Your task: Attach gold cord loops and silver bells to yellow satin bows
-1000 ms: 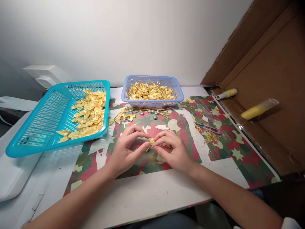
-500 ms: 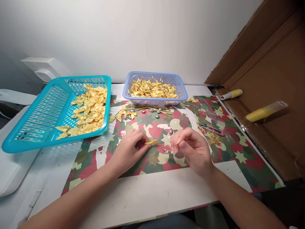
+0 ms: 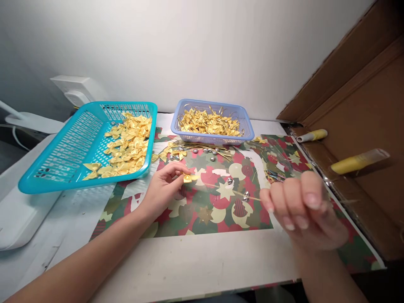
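Between the thumb and fingertips of my left hand is a small yellow ribbon bow. My right hand, partly blurred, is raised at the right with its fingers curled in, closed on a thin gold cord. The cord stretches leftward toward the bow; its far part is faint, so I cannot tell where it joins. A silver jingle bell appears at the cord, and whether it is threaded on is unclear. Another bell lies on the patterned sheet just beyond.
A teal basket with yellow bows stands at the left. Behind the hands, a blue basket holds bows with gold cords. Loose gold cords and several bells lie before it. Snips lie partly behind my right hand; cardboard borders the right.
My right hand has moved right and up toward the camera, drawing the gold cord out long. My left hand keeps the bow, slightly farther left. The view has shifted a little.
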`<state>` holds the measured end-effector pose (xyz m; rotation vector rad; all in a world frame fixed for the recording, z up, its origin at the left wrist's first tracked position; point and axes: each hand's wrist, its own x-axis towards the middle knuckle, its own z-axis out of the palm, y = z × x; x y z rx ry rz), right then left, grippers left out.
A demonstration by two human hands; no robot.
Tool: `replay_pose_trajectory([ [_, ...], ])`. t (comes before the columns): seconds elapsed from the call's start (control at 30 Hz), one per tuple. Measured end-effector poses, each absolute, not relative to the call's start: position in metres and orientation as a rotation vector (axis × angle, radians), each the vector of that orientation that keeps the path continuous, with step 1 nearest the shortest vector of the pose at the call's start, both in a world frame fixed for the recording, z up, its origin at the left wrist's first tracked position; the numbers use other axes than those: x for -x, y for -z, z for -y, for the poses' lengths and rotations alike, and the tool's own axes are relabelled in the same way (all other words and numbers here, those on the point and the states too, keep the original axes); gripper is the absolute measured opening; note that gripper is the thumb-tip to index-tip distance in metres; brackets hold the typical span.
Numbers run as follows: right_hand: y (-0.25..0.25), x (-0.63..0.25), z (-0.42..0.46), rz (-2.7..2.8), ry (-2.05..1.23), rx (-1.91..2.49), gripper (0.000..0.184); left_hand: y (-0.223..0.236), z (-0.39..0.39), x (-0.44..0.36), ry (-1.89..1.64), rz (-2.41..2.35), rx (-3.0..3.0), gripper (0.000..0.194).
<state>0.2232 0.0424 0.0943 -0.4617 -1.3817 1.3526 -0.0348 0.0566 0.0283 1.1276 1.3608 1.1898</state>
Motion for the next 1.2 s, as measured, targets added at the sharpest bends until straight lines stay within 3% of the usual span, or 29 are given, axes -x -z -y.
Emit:
replay_pose_trajectory([
  [0.1, -0.093, -0.220, -0.039, 1.437, -1.372, 0.436, 0.018, -0.027, -0.057, 0.036, -1.179, -1.284, -1.049, 0.009],
  [0.37, -0.086, -0.216, -0.035, 1.542, -1.378, 0.449, 0.015, -0.032, -0.059, 0.034, -1.089, -1.076, -0.753, 0.010],
  [0.6, -0.079, -0.216, -0.036, 1.491, -1.416, 0.485, 0.007, -0.028, -0.056, 0.035, -0.965, -1.119, -0.912, 0.024],
  [0.87, -0.066, -0.216, -0.041, 1.853, -0.955, 0.822, 0.017, -0.034, -0.051, 0.033, -0.913, -1.115, -0.982, 0.043],
  [1.07, -0.061, -0.211, -0.043, 1.888, -0.941, 0.947, 0.008, -0.035, -0.050, 0.034, -0.896, -1.115, -1.168, 0.015],
  [1.2, -0.060, -0.210, -0.044, 1.694, -1.030, 0.952, 0.009, -0.036, -0.051, 0.035, -0.954, -1.108, -1.176, 0.013],
])
